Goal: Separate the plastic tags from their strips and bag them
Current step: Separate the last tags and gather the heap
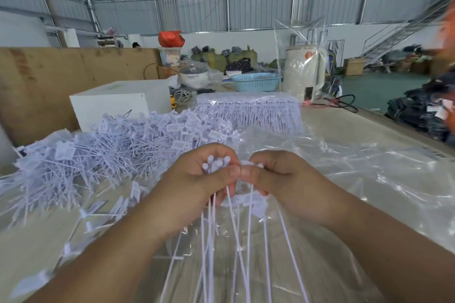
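Observation:
My left hand point(197, 179) grips a small bundle of white plastic tags point(215, 165); their heads stick up above my fingers and their long thin tails point(211, 241) hang down toward me. My right hand point(275, 179) pinches the tags right beside the left thumb, thumb tips almost touching. A big loose heap of white tags point(110, 150) lies to the left on the table. A stack of tags still joined in strips point(248, 113), wrapped in clear film, stands behind my hands. Clear plastic bags point(344, 167) spread out under and right of my hands.
A white box point(118, 103) stands behind the heap, with a brown board point(49, 81) beyond it. Farther back are a blue basket point(256, 81), a pot, a white kettle in plastic point(302, 71) and a black cable. The table's right edge runs diagonally at the right.

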Motion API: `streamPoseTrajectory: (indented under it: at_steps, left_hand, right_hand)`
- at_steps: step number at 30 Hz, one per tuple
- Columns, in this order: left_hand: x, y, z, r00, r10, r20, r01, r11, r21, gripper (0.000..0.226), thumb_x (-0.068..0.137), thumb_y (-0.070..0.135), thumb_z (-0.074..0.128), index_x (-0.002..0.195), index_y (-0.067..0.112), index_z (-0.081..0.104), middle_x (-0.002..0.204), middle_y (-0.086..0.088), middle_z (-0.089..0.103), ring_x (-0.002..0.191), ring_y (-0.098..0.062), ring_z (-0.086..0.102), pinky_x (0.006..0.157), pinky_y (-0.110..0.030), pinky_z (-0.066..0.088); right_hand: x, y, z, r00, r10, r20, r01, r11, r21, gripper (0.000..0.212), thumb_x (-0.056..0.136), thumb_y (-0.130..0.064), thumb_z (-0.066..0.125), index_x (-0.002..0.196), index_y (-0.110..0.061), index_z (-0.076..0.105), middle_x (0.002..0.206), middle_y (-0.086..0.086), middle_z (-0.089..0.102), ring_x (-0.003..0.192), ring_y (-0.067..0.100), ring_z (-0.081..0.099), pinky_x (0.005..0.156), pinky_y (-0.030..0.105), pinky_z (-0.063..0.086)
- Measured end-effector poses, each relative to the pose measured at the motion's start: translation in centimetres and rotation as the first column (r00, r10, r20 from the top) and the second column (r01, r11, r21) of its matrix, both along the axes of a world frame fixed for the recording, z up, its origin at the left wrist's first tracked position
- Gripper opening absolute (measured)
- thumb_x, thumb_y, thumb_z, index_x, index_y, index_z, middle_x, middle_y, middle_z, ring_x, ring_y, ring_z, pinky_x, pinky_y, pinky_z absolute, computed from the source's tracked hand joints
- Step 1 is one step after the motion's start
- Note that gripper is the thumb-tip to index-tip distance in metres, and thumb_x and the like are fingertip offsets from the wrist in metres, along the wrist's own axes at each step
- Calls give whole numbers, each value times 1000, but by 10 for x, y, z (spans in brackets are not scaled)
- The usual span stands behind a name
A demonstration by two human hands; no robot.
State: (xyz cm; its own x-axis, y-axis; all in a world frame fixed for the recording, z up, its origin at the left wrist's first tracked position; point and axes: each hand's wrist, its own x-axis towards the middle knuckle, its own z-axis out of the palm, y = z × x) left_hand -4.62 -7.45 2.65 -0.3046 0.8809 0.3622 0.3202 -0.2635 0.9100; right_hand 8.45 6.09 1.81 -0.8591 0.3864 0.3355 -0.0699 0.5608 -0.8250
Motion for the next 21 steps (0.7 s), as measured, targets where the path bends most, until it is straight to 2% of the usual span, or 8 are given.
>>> streamPoseTrajectory:
  at_steps: [3, 7, 10, 12, 13, 15, 17, 21]
  left_hand:
    - [6, 6, -2, 996, 82, 21, -83, 994, 74, 13, 85, 19, 67, 73, 24, 64, 58, -2, 58, 44, -12, 46, 46, -17, 37]
    - [5, 7, 0, 958, 121, 259, -161, 977, 140, 7, 75, 23, 65, 69, 19, 62, 54, -3, 55, 40, -11, 43, 41, -15, 36]
    - [0, 0, 2, 976, 68, 208, -87, 993, 82, 7, 75, 25, 67, 76, 18, 66, 55, -3, 56, 43, -12, 43, 42, -16, 37]
    - [1, -2, 3, 990, 14, 143, -17, 1000, 16, 10, 75, 24, 72, 84, 23, 71, 56, -3, 57, 44, -12, 46, 42, -17, 38]
    - [1, -2, 3, 993, -10, 115, 12, 1000, -21, 17, 75, 21, 77, 90, 28, 72, 55, -3, 57, 45, -12, 47, 43, -18, 39]
    - [3, -2, 1, 997, -58, 42, 61, 994, -89, 34, 75, 13, 70, 100, 35, 72, 53, -4, 58, 46, -11, 50, 44, -18, 40]
    - [4, -3, 2, 996, -92, -9, 90, 986, -140, 42, 73, 9, 61, 103, 36, 71, 52, -3, 58, 45, -8, 51, 45, -16, 40]
    - [1, -7, 5, 988, -156, -7, 153, 976, -156, 39, 73, 5, 59, 102, 28, 72, 54, -4, 58, 48, -9, 54, 47, -18, 40]
  right_hand:
    - [-7, -7, -5, 986, -113, -120, 111, 993, -28, 43, 91, -33, 63, 70, 2, 49, 56, -3, 35, 52, 11, 36, 49, 21, 30]
    - [-8, -2, 2, 904, -332, -269, 289, 939, -189, 42, 92, -38, 59, 64, -11, 40, 55, -2, 34, 56, 17, 50, 46, 19, 41]
    - [1, 5, 4, 950, -186, -252, 160, 980, -122, 42, 88, -48, 60, 73, -11, 50, 61, -2, 40, 58, 11, 51, 68, 33, 49]
    - [0, -1, 0, 984, -11, -177, -1, 998, -63, 22, 87, -46, 58, 93, -25, 56, 67, 0, 48, 66, 13, 51, 72, 32, 45]
    - [-1, -4, -2, 987, 74, -141, -81, 996, -47, 24, 88, -44, 54, 107, -27, 52, 69, 0, 54, 71, 14, 55, 77, 32, 45]
    - [-3, -10, -5, 979, 187, -83, -189, 982, -19, 47, 91, -47, 51, 130, -24, 37, 76, -3, 68, 90, 14, 66, 94, 37, 47]
    - [-3, -13, -6, 980, 199, -27, -199, 980, -15, 71, 85, -59, 50, 143, -29, 22, 83, -8, 72, 104, 14, 66, 102, 43, 44]
    - [0, -15, -6, 988, 152, 27, -154, 985, 74, 83, 82, -68, 43, 149, -32, 8, 91, -17, 71, 110, -2, 59, 103, 27, 40]
